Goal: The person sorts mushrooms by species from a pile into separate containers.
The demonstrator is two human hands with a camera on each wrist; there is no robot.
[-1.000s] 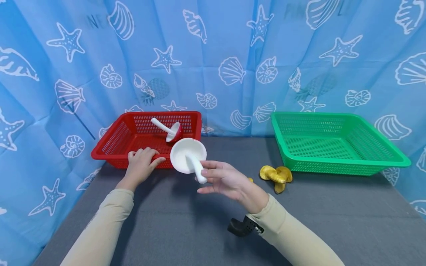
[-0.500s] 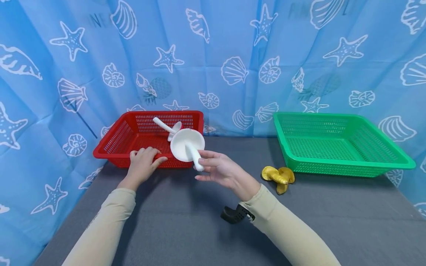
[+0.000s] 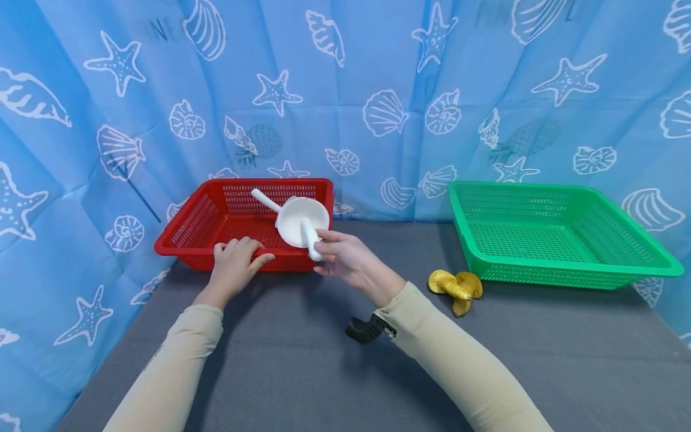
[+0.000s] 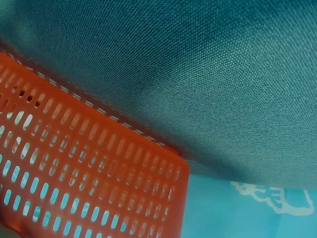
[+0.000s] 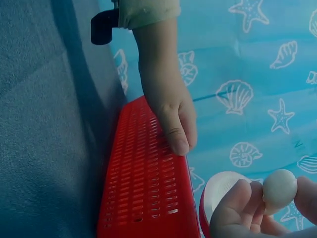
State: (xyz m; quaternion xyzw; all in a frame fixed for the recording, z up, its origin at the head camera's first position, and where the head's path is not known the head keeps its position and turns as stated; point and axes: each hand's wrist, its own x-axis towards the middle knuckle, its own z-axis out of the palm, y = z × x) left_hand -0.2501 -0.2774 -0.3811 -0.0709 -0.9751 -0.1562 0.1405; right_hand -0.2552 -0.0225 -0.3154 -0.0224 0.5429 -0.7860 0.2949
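My right hand (image 3: pixel 351 261) pinches the white stem of a toy mushroom (image 3: pixel 293 225), its pale underside facing me. In the right wrist view, the cap (image 5: pixel 218 187) shows a red outer edge, and fingers hold the round stem end (image 5: pixel 280 187). The mushroom is over the front right of the red basket (image 3: pixel 189 259). Behind it, a second toy mushroom (image 3: pixel 264 200) lies in that basket, its cap mostly hidden. My left hand (image 3: pixel 233 267) grips the basket's front rim, thumb on the near side. Only the basket's slotted wall (image 4: pixel 99 158) shows in the left wrist view, without the hand.
Right of the hands, a yellow mushroom-like cluster (image 3: pixel 456 289) lies on the grey tabletop (image 3: pixel 302 360). A green basket (image 3: pixel 572 273) stands at the back right. A blue curtain (image 3: pixel 345 84) with shell prints hangs behind.
My right hand has moved forward and slightly left with the mushroom, from before the red basket to over its rim, covering more of the second mushroom. My left hand keeps its hold.
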